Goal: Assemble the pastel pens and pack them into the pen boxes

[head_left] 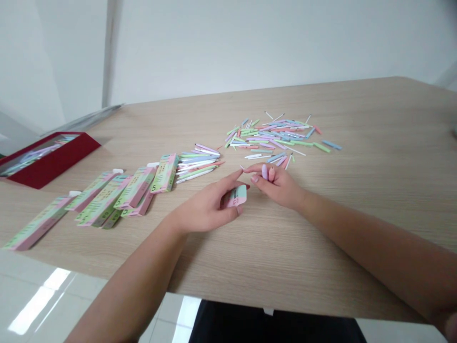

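Note:
My left hand (pixel 207 205) is closed around a small pink-and-green pen box (pixel 236 196), whose rounded end shows between thumb and fingers. Across from it, my right hand (pixel 282 186) grips pens, with a purple end (pixel 264 171) and a coral end (pixel 272 174) poking out between the fingers. The fingertips of both hands meet close above the box end, near a small pale tip. Just beyond the left hand, a bundle of pens (pixel 200 162) lies fanned out beside a flat pen box (pixel 164 172).
Several pink-and-green boxes (pixel 103 200) lie at the left, some with white flaps sticking up. A dark red tray (pixel 53 164) holding pens stands at the far left. Behind my hands spreads a loose pile of pastel pens and caps (pixel 271 133). The wooden table's front edge is near my lap.

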The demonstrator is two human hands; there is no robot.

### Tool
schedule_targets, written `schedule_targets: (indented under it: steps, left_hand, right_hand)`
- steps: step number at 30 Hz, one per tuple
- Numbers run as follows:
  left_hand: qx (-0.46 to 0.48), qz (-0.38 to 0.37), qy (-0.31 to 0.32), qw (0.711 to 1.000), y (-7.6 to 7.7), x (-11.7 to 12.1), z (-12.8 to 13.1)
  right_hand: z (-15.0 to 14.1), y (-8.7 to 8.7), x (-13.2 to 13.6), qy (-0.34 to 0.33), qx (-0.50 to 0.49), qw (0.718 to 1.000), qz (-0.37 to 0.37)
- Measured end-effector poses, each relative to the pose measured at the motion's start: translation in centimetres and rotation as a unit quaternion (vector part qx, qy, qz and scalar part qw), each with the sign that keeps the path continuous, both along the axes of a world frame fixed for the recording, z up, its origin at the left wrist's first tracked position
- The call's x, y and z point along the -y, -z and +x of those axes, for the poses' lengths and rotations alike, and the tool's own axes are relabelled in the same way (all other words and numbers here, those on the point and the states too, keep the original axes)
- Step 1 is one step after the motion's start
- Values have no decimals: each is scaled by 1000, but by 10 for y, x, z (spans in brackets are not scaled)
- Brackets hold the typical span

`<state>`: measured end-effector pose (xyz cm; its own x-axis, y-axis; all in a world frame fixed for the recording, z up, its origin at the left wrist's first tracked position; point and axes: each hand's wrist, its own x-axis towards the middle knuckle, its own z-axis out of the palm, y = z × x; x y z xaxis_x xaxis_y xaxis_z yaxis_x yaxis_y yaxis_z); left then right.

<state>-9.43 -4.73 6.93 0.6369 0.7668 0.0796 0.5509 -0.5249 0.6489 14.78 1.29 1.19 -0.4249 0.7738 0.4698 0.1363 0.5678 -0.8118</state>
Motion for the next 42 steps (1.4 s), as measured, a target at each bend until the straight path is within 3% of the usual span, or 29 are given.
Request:
schedule_targets:
  steps: [4, 6, 9, 11, 15, 18, 23, 26, 30, 33, 35, 37, 39, 42]
  left_hand:
    - [33, -87, -2, 996, -3, -5, -12]
    - [32, -110, 16, 993, -4, -6, -14]
    - [-24, -84, 23, 996, -7, -5, -14]
    - [-80, -19, -35, 996, -10, -3, -12]
    - [-145, 137, -172, 965, -10, -3, -11]
    - [-187, 195, -147, 951, -1, -6, -8]
    - [-238, 141, -116, 954, 23, -12, 0]
    - [-249, 92, -68, 962, 25, -11, -2]
    - [-269, 62, -35, 960, 15, -10, -15]
    - [-235, 125, -111, 958, 14, -24, -32]
    - [-239, 177, -222, 929, 20, -41, -47]
    - [-277, 179, -306, 893, 30, -58, -62]
    - [-303, 156, -332, 880, 39, -71, -74]
    - [-307, 140, -327, 883, 46, -81, -83]
  right_hand:
    - [1, -6, 10, -101, 72, 992, 14]
    - [-3, -6, 12, -114, 103, 987, 50]
    - [-9, -3, 13, -93, 141, 981, 91]
    - [-11, 0, 10, -60, 162, 982, 78]
    - [-12, 0, 3, 50, 192, 980, -21]
    - [-11, -6, -1, 80, 209, 965, -136]
    - [-7, -8, -6, -6, 242, 925, -293]
    - [-5, -2, -12, -1, 143, 921, -361]
    - [-2, 4, -18, -8, 2, 892, -451]
    - [-2, 3, -18, -25, -7, 890, -456]
    - [-2, 2, -17, -27, -4, 892, -452]
    - [-2, 1, -16, -28, -4, 893, -450]
    - [-2, 1, -15, -26, -7, 893, -449]
    - [-2, 3, -16, -29, -15, 892, -451]
